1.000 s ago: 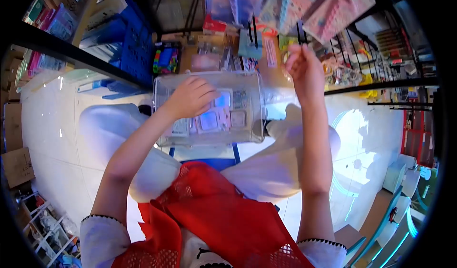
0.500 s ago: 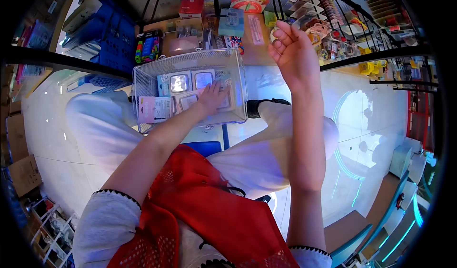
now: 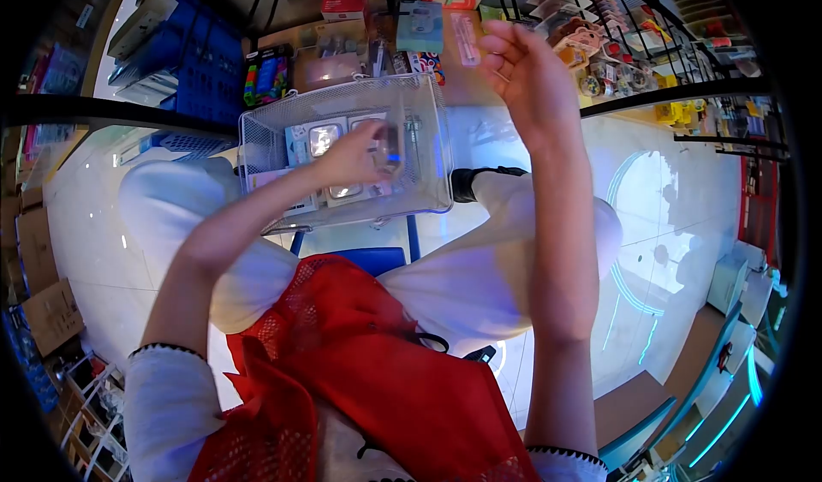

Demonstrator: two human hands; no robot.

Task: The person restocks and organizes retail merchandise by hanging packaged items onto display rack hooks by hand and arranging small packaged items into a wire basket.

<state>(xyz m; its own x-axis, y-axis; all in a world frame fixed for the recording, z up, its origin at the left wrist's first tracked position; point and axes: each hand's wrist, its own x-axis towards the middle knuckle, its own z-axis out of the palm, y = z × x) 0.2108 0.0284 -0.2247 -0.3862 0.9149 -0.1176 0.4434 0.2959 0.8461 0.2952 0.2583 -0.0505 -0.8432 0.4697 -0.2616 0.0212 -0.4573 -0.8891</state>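
Observation:
My left hand (image 3: 353, 154) reaches into a wire mesh basket (image 3: 257, 131). Its fingers are closed on a small box (image 3: 390, 150), seen edge-on and partly blurred, above the basket's contents. Under and beside that hand lie several flat boxed items, among them one with a shiny square face (image 3: 324, 139). At the basket's left side a pinkish package (image 3: 265, 176) is partly hidden by my forearm. My right hand (image 3: 529, 75) is raised by the shelf edge, palm turned inward. Its fingers are loosely bent and apart, and nothing shows in them.
Behind the basket, a shelf carries a red box (image 3: 344, 1), a light blue box (image 3: 419, 26), a pink slim pack (image 3: 465, 38) and colourful packs (image 3: 267, 74). A blue crate (image 3: 205, 62) stands left. Racks of small goods (image 3: 612, 71) are at right. A blue stool (image 3: 370, 261) sits below the basket.
My left hand has lifted from the boxes in the basket and now grips one, tilted on edge. My right hand stays raised, its fingers slightly more bent. The view has shifted a little.

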